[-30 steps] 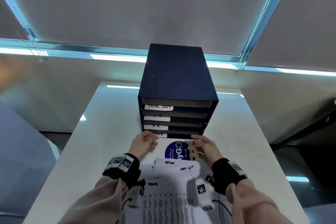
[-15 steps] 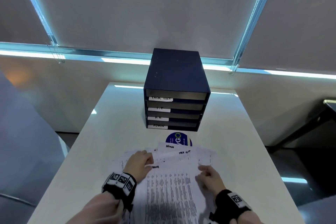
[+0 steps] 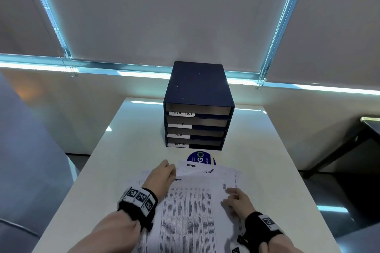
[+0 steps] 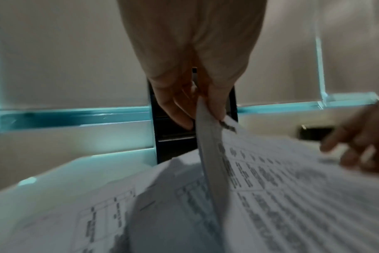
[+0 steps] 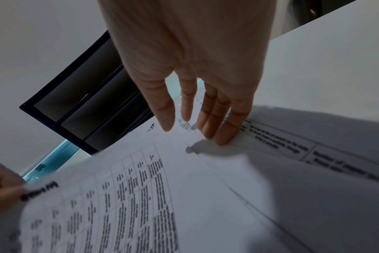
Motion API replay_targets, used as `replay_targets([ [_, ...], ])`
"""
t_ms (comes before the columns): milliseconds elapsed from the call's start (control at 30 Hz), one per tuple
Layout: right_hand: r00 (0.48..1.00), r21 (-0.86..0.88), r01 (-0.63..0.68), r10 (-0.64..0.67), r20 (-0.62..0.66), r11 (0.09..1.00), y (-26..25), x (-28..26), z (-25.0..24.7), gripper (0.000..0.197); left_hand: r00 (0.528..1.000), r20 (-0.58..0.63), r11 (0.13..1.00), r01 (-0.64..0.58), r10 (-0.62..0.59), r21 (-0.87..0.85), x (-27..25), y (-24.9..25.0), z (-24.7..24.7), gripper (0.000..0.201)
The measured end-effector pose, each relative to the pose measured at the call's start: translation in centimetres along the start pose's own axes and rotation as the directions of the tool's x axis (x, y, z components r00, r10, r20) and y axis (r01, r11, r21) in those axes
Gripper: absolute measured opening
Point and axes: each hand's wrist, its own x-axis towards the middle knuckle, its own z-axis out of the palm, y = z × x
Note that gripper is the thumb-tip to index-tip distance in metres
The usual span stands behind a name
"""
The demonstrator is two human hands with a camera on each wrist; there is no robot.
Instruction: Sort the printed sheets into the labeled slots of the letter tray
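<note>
A dark blue letter tray (image 3: 197, 88) stands at the table's far middle, its slots labeled TASK LIST, I.T, H.R. and ADMIN. Printed sheets (image 3: 185, 211) lie fanned out in front of me. My left hand (image 3: 162, 174) pinches the top left corner of the uppermost sheet (image 4: 208, 154), marked ADMIN, and lifts that edge. My right hand (image 3: 236, 199) rests with straight fingers (image 5: 225, 130) on the right side of the pile. The tray also shows in the left wrist view (image 4: 173, 142) and the right wrist view (image 5: 86, 102).
A round blue sticker (image 3: 200, 158) lies on the white table (image 3: 127, 150) between tray and sheets. Closed blinds fill the window behind. A dark piece of furniture (image 3: 366, 129) stands off the table's right side, a grey chair at the left.
Both hands drew back from the tray's front to the pile. The left hand took the top sheet's corner and the right hand settled flat on the pile's right side.
</note>
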Motion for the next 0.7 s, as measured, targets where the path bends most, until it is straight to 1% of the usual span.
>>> replay_targets([
  [33,1.000,0.016,0.004,-0.004,0.010,1.000,-0.2,-0.1,0.0,0.050,0.999,0.029,0.993,0.019,-0.016,-0.113,0.2,0.3,-0.7,0.008],
  [67,1.000,0.037,0.010,-0.011,0.019,0.999,-0.4,-0.2,0.0,0.050,0.998,0.053,0.970,0.040,-0.028,-0.238,0.5,0.4,-1.3,0.008],
  [100,0.999,0.103,0.012,-0.017,0.050,0.995,-1.0,-0.8,-0.1,0.046,0.995,0.090,0.926,0.079,-0.049,-0.370,0.8,0.4,-1.9,0.009],
  [133,0.995,0.184,0.005,-0.024,0.099,0.983,-1.7,-1.6,-0.1,0.042,0.994,0.093,0.863,0.093,-0.053,-0.496,1.0,0.8,-2.7,0.011],
  [167,0.985,0.253,0.009,-0.051,0.162,0.968,-2.4,-2.3,-0.3,0.041,0.993,0.091,0.801,0.112,-0.073,-0.587,1.3,0.9,-3.5,0.012],
  [200,0.974,0.296,0.000,-0.068,0.218,0.955,-2.7,-2.6,-0.5,0.043,0.992,0.075,0.741,0.123,-0.098,-0.660,1.5,1.1,-4.2,0.013],
  [233,0.959,0.309,-0.015,-0.074,0.274,0.951,-2.9,-2.8,-0.5,0.048,0.987,0.062,0.689,0.150,-0.151,-0.710,1.8,1.4,-4.9,0.011],
  [267,0.952,0.293,-0.036,-0.056,0.300,0.955,-3.0,-2.6,-0.5,0.057,0.977,0.060,0.612,0.176,-0.205,-0.771,2.2,1.4,-5.5,0.011],
  [300,0.948,0.267,-0.042,-0.047,0.315,0.963,-2.8,-2.2,-0.5,0.059,0.967,0.079,0.518,0.198,-0.242,-0.832,2.8,1.3,-5.9,0.013],
  [333,0.943,0.257,-0.052,-0.037,0.331,0.965,-2.8,-2.0,-0.5,0.052,0.960,0.113,0.413,0.214,-0.254,-0.885,3.2,1.1,-6.1,0.018],
  [367,0.941,0.271,-0.051,-0.045,0.336,0.961,-3.0,-2.3,-0.5,0.042,0.956,0.150,0.328,0.230,-0.251,-0.916,3.5,1.0,-6.5,0.022],
  [400,0.940,0.296,-0.044,-0.060,0.335,0.954,-3.2,-2.6,-0.6,0.037,0.950,0.183,0.261,0.248,-0.252,-0.933,3.8,0.9,-6.7,0.026],
  [467,0.944,0.326,-0.016,-0.093,0.318,0.945,-3.5,-3.0,-0.5,0.037,0.939,0.212,0.200,0.271,-0.271,-0.942,4.3,1.0,-7.0,0.031],
  [567,0.951,0.358,-0.001,-0.109,0.288,0.934,-3.9,-3.5,-0.8,0.043,0.930,0.205,0.179,0.268,-0.305,-0.947,4.8,1.1,-7.1,0.032],
  [600,0.947,0.354,0.006,-0.118,0.298,0.935,-4.0,-3.6,-0.9,0.039,0.928,0.204,0.173,0.266,-0.310,-0.948,4.9,1.1,-7.0,0.032],
  [667,0.942,0.344,0.004,-0.119,0.314,0.939,-4.2,-3.6,-0.8,0.025,0.923,0.215,0.174,0.280,-0.318,-0.944,5.0,0.9,-6.7,0.032],
  [700,0.945,0.347,-0.002,-0.112,0.308,0.938,-4.0,-3.3,-0.7,0.023,0.921,0.218,0.171,0.283,-0.322,-0.944,5.1,0.8,-6.6,0.032],
])
